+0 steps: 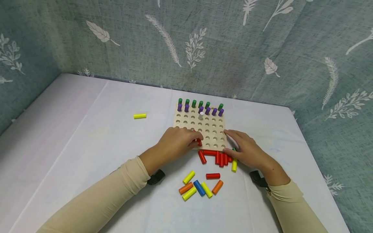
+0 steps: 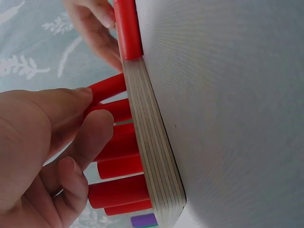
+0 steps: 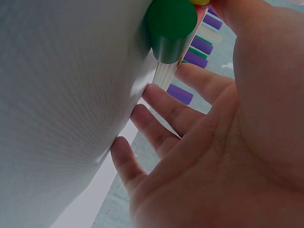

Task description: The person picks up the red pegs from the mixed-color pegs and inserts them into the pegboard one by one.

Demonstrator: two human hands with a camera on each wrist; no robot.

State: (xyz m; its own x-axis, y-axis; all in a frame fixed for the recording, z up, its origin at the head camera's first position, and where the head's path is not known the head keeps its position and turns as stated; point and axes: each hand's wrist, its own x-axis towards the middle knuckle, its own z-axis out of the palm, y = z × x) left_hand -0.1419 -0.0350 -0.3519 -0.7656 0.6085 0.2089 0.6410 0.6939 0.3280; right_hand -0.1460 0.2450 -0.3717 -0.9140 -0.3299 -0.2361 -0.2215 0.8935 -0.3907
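Observation:
A pale wooden peg board (image 1: 214,133) lies on the table, with green and purple pegs standing in its far rows and one white peg (image 1: 201,115) just in front of them. At the near edge, my left hand (image 1: 177,142) pinches a red peg (image 2: 108,88) between thumb and finger. Its lower end meets the board; more red pegs (image 2: 121,192) stand along that side, mostly hidden by the hand in the head view. My right hand (image 1: 247,147) rests at the board's right edge with fingers extended, fingertips against the table and board side. Beside it lies a green peg (image 3: 171,28).
Loose red pegs (image 1: 221,159) cluster against the board's near edge. A yellow peg (image 1: 234,165) lies by the right thumb. Closer in are scattered yellow, orange, red and blue pegs (image 1: 199,188). Another yellow peg (image 1: 140,116) lies off to the left. Patterned cloth (image 1: 186,48) hangs behind.

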